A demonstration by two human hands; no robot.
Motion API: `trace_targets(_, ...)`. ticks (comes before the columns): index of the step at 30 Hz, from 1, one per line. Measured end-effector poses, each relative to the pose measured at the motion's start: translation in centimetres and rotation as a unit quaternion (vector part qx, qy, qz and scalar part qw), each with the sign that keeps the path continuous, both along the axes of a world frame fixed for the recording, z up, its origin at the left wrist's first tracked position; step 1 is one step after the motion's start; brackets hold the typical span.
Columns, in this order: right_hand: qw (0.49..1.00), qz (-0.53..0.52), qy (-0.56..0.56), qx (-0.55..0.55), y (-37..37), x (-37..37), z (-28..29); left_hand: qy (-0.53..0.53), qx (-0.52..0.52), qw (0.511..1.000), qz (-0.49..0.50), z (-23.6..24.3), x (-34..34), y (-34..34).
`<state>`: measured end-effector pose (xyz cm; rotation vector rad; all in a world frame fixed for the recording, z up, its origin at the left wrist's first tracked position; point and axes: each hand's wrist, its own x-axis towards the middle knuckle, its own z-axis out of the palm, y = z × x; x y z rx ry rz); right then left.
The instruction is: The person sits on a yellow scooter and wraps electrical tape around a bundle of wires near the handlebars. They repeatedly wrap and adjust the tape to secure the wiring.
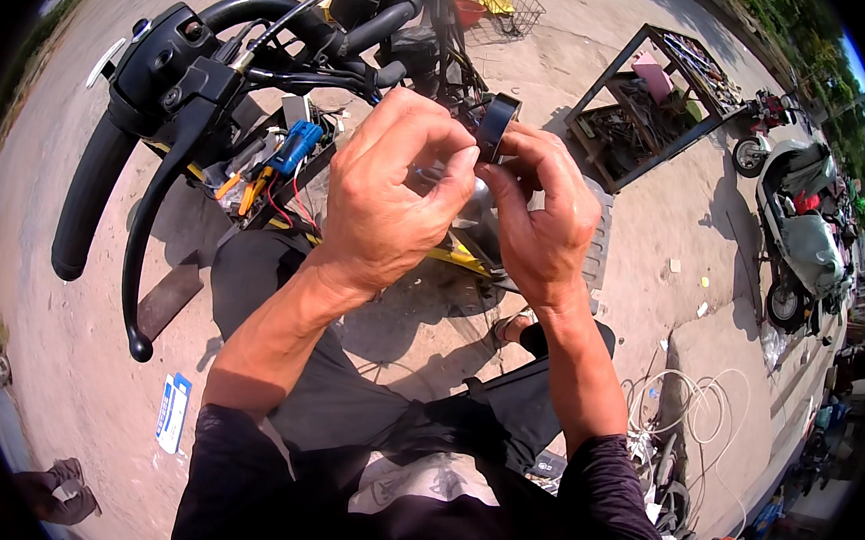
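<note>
A roll of black electrical tape (497, 126) stands on edge between my hands, in front of my chest. My right hand (547, 213) is closed on it, with thumb and fingers pinching its lower part. Close against it, my left hand (393, 192) is closed in a pinch, thumb to forefinger. What lies between those left fingertips is too small to make out. Just beyond my hands are the dark cables and frame of a disassembled motorbike front. Its handlebar grip (97, 191) and black brake lever (144, 240) reach out to the left.
A blue tool (296, 148) and orange-handled pliers (249, 195) sit in a box left of my hands. A metal tool cart (655, 105) stands far right, with a parked scooter (806, 236) beyond it. Coiled pale hose (704, 409) lies at lower right. A wire basket (510, 15) stands far ahead.
</note>
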<state>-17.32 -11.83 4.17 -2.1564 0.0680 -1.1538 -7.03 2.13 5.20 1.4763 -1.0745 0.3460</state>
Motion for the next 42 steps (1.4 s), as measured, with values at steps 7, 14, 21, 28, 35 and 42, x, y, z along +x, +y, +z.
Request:
trace_targets(7,1.000,-0.016,0.014,-0.020,0.6,-0.2,0.0,0.038,0.028,0.999,-0.022,-0.5,0.1,-0.1)
trace_targets(14,0.996,-0.027,0.071,0.053,0.8,-0.6,0.3,0.050,0.031,0.996,-0.066,-1.1,0.5,-0.2)
trace_targets(21,0.999,-0.041,0.021,-0.010,-0.7,-0.8,0.2,0.064,0.005,0.997,-0.030,-0.3,-0.1,-0.5)
trace_targets(28,0.991,-0.065,0.009,-0.115,-0.6,-0.7,0.5,-0.062,0.011,0.997,0.043,-0.7,-0.3,-1.2)
trace_targets(35,0.988,-0.047,0.066,-0.133,-1.2,-1.0,0.2,-0.109,0.032,0.993,0.021,-1.0,0.6,-1.3)
trace_targets(42,0.991,-0.054,0.116,-0.043,-3.0,-0.5,0.6,0.000,-0.010,0.999,-0.041,-1.6,0.3,-2.3)
